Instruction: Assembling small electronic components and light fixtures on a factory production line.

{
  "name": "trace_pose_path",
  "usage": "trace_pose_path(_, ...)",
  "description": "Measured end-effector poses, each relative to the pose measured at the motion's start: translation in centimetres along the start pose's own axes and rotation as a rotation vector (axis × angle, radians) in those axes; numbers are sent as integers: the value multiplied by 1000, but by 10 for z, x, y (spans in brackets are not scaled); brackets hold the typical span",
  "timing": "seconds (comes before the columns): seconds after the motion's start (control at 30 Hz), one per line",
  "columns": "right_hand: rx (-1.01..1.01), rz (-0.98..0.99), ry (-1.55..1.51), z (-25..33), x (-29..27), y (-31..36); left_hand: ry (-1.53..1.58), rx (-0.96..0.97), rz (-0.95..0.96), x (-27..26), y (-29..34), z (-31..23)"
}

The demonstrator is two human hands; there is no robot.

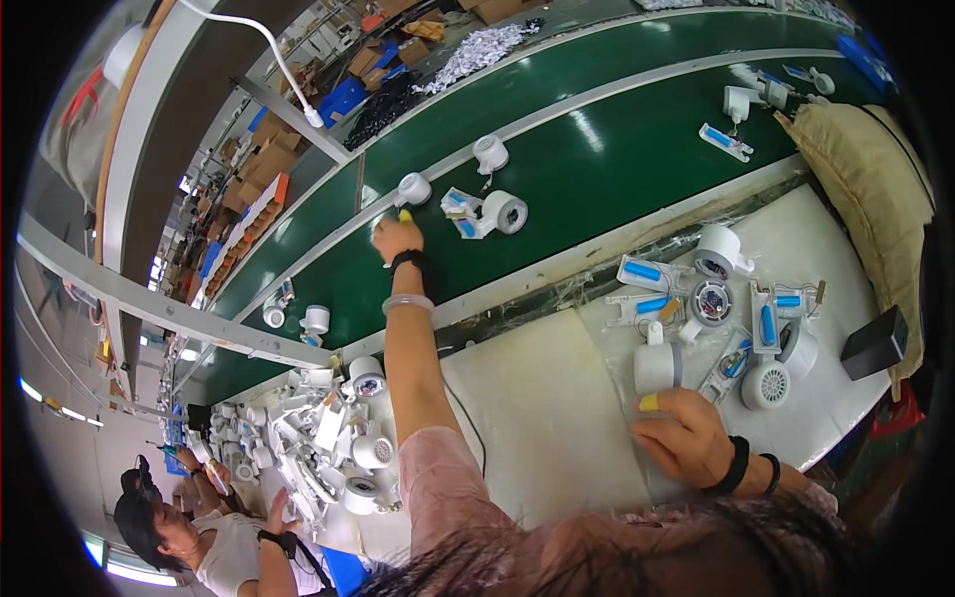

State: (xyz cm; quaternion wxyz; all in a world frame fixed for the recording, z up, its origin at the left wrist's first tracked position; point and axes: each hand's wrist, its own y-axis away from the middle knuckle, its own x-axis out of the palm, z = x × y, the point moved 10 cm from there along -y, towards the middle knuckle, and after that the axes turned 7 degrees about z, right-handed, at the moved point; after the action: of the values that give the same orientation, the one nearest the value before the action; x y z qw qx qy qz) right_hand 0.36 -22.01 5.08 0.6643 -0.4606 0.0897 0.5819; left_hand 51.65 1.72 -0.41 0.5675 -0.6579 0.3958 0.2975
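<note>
My left arm stretches far out over the green conveyor belt. At its end, my left hand has a yellow-covered finger extended toward a white round housing. The fingertip is at or close to the housing; contact is unclear, and I see no grip on it. On the near table, my right hand rests with loosely curled fingers, one with a yellow cover, and no object shows in them. Just beyond it stands a white cylindrical housing. Several opened white units with blue battery cells lie around there.
A big heap of white plastic parts lies left of my arm. More units sit on the belt. At right are a black box and a beige cushion. A co-worker sits at lower left. A metal frame crosses the left side.
</note>
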Motion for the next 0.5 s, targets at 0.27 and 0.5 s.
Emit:
trace_pose_path(0.27,37,93,-18,-7,7,-2,-160,-14,427,47,-10,-5)
trace_pose_path(0.5,17,83,-32,-1,7,-3,86,-156,758,62,-12,30)
